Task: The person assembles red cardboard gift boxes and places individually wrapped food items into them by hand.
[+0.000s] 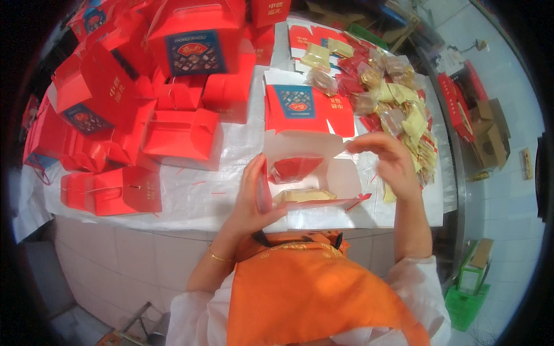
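An open red cardboard gift box [342, 175], white inside, stands before me with its flaps up. Inside it lie a red-wrapped packet [297, 169] and, along the near wall, a yellow-wrapped packet [307, 195]. My left hand [251, 201] grips the box's left side, fingers along the outside and thumb at the near corner. Beside the far right corner, my right hand [387, 162] hovers with curved fingers, thumb apart and nothing visible in it. A flat red carton blank [337, 116] with a blue printed panel lies just beyond the box.
Many folded red gift boxes [181, 138] are piled at the left and far left. A heap of wrapped packets [389, 95] in yellow, red and clear film covers the table's right side. White woven sheeting [190, 186] covers the table. A green plastic crate [467, 307] stands low at right.
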Motion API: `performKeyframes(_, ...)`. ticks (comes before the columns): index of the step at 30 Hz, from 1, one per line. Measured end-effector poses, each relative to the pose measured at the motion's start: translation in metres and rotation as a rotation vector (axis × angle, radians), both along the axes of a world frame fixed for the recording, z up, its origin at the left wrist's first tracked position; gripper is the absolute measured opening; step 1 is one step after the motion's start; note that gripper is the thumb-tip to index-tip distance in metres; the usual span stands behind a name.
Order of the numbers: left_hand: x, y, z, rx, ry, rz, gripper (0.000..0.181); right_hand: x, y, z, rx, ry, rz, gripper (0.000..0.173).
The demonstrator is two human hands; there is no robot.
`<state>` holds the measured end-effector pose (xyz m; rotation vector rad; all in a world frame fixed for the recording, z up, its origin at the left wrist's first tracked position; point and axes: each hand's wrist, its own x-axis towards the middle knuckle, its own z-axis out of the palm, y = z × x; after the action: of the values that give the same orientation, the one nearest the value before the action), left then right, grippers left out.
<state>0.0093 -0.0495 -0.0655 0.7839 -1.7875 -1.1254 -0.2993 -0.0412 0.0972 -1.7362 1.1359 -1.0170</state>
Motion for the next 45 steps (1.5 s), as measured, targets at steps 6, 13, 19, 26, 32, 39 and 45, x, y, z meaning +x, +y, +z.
performKeyframes(6,-0.004,0.000,0.017,-0.057,-0.005,-0.021,0.107,-0.007,0.061,-0.106,-0.020,-0.377,-0.356,0.128)
performKeyframes(13,-0.012,0.008,0.020,-0.081,-0.116,0.068,0.085,0.045,0.052,-0.138,-0.186,-0.258,-0.257,0.105)
performKeyframes(19,-0.024,0.017,0.025,-0.080,0.011,0.159,0.079,0.053,0.052,-0.121,-0.228,-0.106,-0.386,0.079)
performKeyframes(26,-0.035,0.028,0.016,-0.013,0.138,0.292,0.081,0.047,0.049,-0.125,-0.288,-0.048,-0.373,0.068)
performKeyframes(32,-0.024,0.029,0.024,-0.190,-0.120,0.353,0.073,0.037,0.051,-0.130,-0.314,-0.038,-0.354,0.073)
performKeyframes(39,-0.023,0.010,0.048,-0.355,-0.077,0.271,0.050,0.017,0.050,-0.106,-0.168,-0.371,-0.203,0.093)
performKeyframes(45,0.003,-0.006,0.077,-0.575,-0.312,0.126,0.037,-0.009,0.032,-0.047,-0.207,0.270,-0.032,0.028)
